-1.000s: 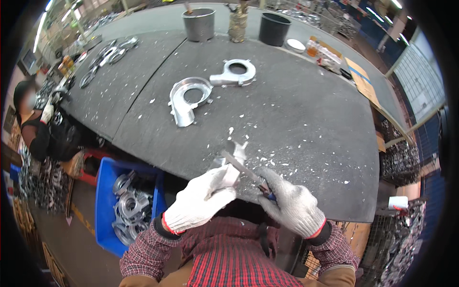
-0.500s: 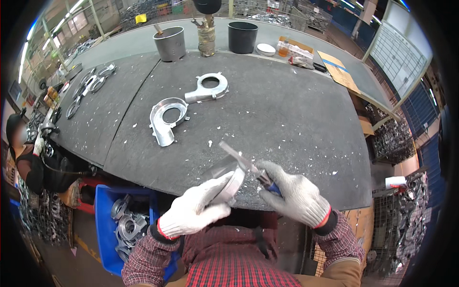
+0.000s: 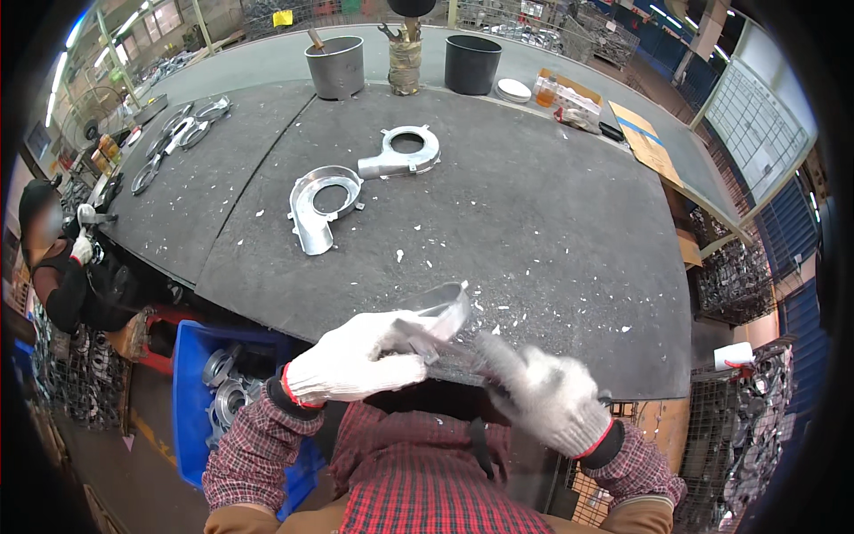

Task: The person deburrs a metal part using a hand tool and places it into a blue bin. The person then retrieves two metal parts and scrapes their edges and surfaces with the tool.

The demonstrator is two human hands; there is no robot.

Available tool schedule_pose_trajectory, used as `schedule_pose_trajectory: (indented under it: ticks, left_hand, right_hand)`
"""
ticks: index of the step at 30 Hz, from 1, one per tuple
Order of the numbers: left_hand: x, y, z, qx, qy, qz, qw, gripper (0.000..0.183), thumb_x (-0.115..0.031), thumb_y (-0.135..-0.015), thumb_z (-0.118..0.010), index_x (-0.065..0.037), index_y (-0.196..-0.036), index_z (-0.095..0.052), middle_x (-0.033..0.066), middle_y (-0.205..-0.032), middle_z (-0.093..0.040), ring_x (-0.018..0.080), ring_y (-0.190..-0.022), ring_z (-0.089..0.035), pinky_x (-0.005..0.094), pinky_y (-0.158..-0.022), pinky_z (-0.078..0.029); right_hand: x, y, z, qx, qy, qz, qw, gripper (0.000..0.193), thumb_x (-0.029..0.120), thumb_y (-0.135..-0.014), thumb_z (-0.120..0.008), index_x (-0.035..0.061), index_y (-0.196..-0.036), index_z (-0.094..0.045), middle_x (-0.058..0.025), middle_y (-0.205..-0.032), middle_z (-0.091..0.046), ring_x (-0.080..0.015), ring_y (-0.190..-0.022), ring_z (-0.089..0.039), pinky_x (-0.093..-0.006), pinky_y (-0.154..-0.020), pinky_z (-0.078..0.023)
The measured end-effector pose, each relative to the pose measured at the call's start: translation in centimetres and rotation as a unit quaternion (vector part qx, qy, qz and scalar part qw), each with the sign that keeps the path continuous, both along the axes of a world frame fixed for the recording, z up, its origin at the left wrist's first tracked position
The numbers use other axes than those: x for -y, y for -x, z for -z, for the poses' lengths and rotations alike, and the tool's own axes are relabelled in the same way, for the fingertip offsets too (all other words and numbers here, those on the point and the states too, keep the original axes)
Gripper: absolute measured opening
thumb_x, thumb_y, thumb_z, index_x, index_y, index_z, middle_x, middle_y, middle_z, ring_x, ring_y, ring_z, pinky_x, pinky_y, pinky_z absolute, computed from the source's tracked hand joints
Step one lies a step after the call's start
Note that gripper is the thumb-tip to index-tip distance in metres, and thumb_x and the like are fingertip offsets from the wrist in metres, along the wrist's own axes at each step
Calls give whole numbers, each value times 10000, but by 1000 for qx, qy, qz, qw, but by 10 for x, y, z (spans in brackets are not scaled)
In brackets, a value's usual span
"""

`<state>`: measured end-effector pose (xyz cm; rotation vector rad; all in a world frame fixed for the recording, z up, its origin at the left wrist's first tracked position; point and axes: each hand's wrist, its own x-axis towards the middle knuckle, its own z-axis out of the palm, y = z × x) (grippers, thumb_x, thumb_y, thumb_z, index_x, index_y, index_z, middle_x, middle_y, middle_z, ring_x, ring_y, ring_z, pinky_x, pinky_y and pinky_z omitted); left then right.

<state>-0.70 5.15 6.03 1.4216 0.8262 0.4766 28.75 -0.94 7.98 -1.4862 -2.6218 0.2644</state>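
Note:
My left hand (image 3: 354,360), in a white knit glove with a red cuff, is closed around a silvery cast metal blower housing (image 3: 452,307) at the table's near edge. My gloved right hand (image 3: 559,399) is smeared by motion, its fingers wrapped round a flat metal file (image 3: 452,351). The file's blade blurs across the near side of the held casting; its handle is hidden in the glove. Farther up the table lie two similar snail-shaped housings, a nearer one (image 3: 313,206) and a farther one (image 3: 405,160).
Metal chips dot the dark table (image 3: 551,214). A blue bin (image 3: 189,400) of castings stands at the lower left. A grey bucket (image 3: 336,71), a black bucket (image 3: 472,67) and a cardboard sheet (image 3: 648,142) line the back. A co-worker (image 3: 53,258) sits at far left.
My right hand and the file have swept down toward me, and the blade now slants lower across the casting. The held casting is turned, its curved rim facing up. My left hand has shifted slightly left.

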Motion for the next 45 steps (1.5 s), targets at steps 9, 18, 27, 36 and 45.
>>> schedule_pose_trajectory:
  ticks: [9,18,27,36,45]
  left_hand:
    - [1,2,-20,12,136,-51,989,548,-46,-860,-856,22,-1383,-708,53,-1070,-747,108,-971,-665,287,-870,-557]
    - [11,5,-4,-60,-166,-16,984,635,-235,-854,-925,-30,-1410,-697,121,-1107,-779,225,-996,-737,367,-872,-574]
    - [41,4,-3,-184,-411,-169,877,716,-375,-740,-975,-55,-1328,-720,148,-1056,-751,354,-918,-756,401,-808,-592]
    - [75,-9,6,-130,-302,-238,914,684,-174,-828,-965,-16,-1410,-643,122,-1164,-742,261,-1015,-762,396,-896,-602]
    - [100,-29,33,-37,-22,-311,950,724,-148,-1043,-652,5,-1688,-361,142,-1371,-676,204,-1178,-662,349,-995,-536]
  right_hand:
    - [-2,-5,3,16,-58,-10,998,618,224,-959,-746,184,-1550,-573,-92,-760,-636,-288,-598,-720,-434,-491,-596]
    - [-29,-17,0,-179,314,-87,928,694,306,-970,-787,177,-1587,-496,-184,-1159,-782,-381,-980,-796,-465,-808,-658]
    - [-20,1,5,-174,240,-64,953,700,308,-942,-823,164,-1565,-540,-148,-1226,-779,-363,-1023,-795,-443,-863,-675]
    - [-11,7,24,-243,225,-100,938,686,302,-942,-825,160,-1549,-539,-162,-1199,-781,-381,-997,-794,-456,-843,-671]
    - [6,6,41,-222,249,-18,942,723,353,-992,-778,172,-1611,-450,-211,-1064,-792,-435,-974,-796,-501,-834,-657]
